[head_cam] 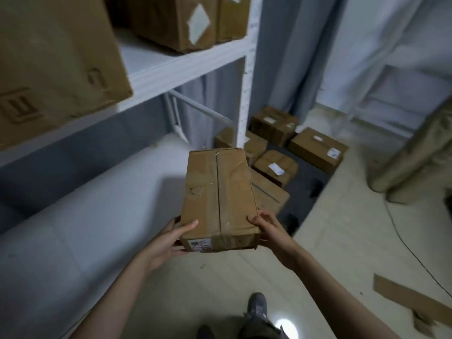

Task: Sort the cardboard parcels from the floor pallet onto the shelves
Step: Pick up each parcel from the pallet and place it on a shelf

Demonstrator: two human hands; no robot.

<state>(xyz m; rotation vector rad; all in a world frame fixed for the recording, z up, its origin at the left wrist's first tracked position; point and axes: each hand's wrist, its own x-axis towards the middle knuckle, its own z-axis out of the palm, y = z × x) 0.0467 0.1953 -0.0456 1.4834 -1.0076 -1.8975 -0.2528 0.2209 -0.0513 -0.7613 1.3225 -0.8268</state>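
**Parcel in hand at the shelving; pallet still loaded**

Partway through, by the look of it. Several brown boxes [176,20] already up on the upper white shelf [171,67]; lower shelf [85,216] bare where visible. At least five parcels [318,149] left on the dark floor pallet [305,189] past the shelf post, packed close, some touching.

Carried parcel [220,194] held in the air, over the edge of the lower shelf and just short of the pallet. Left hand [163,243] clamped on near-left corner, thumb on top. Right hand [269,231] gripping near-right corner, fingers curled over the edge.

Long rectangular carton, matte brown cardboard, creased and dented along the right side, taped seam down the centre, torn patch on top, label on the near end. Shelves smooth, painted metal. Floor pale, glossy. Flat cardboard scrap [411,297] lying at right.
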